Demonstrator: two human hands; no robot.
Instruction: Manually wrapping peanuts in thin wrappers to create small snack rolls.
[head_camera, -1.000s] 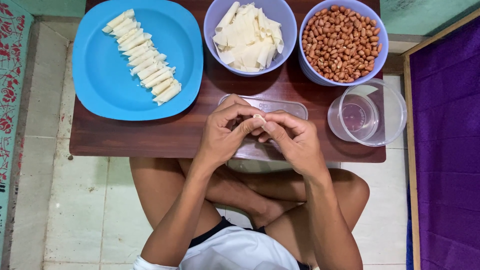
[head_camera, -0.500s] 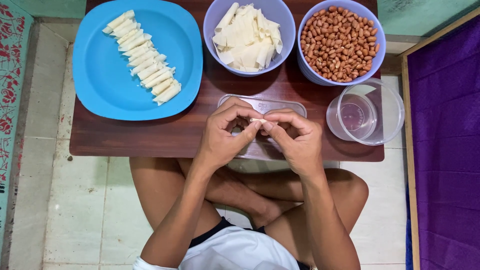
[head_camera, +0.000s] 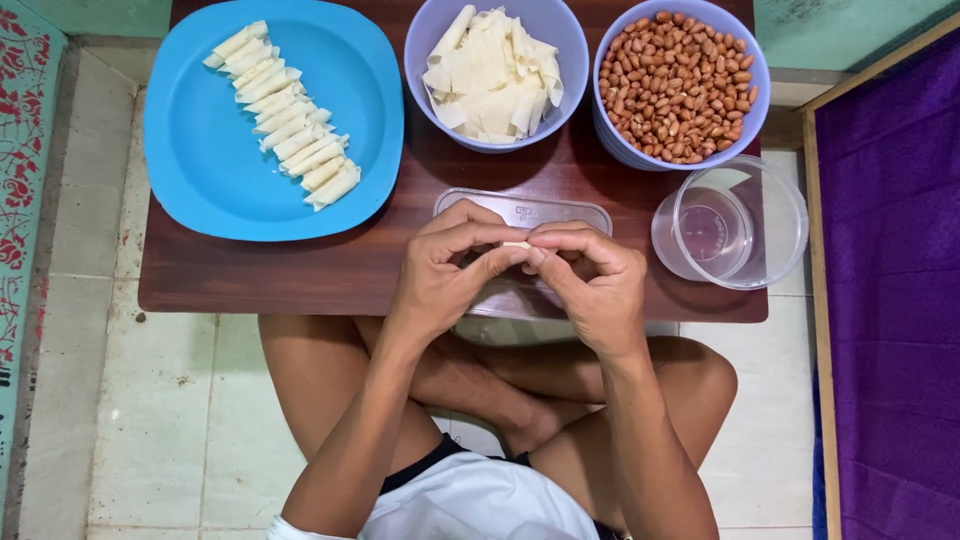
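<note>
Pale, thin strip of dough wrapper (head_camera: 516, 245), only its small cream edge showing, sits pinched between the fingertips of both hands above the near edge of the dark brown wooden table (head_camera: 250, 275); its long axis appears to run left to right, from one hand to the other, though most of it is hidden by the fingers; the left hand (head_camera: 445, 270) is curled nearly closed, thumb and forefinger gripping the strip's left end; the right hand (head_camera: 590, 280) is likewise curled tight on the right end, so neither hand is nearer than the other; directly beneath them lies a clear flat plastic lid (head_camera: 525, 210); the round blue plastic plate (head_camera: 200, 170) with its row of finished cream rolls (head_camera: 285, 130) lies to the left and farther away; the lilac bowl of cut wrapper sheets (head_camera: 495, 75) stands straight ahead beyond the hands; the lilac bowl of brown peanuts (head_camera: 680, 80) stands ahead to the right; a clear round plastic container (head_camera: 740, 225) rests just right of the right hand.
</note>
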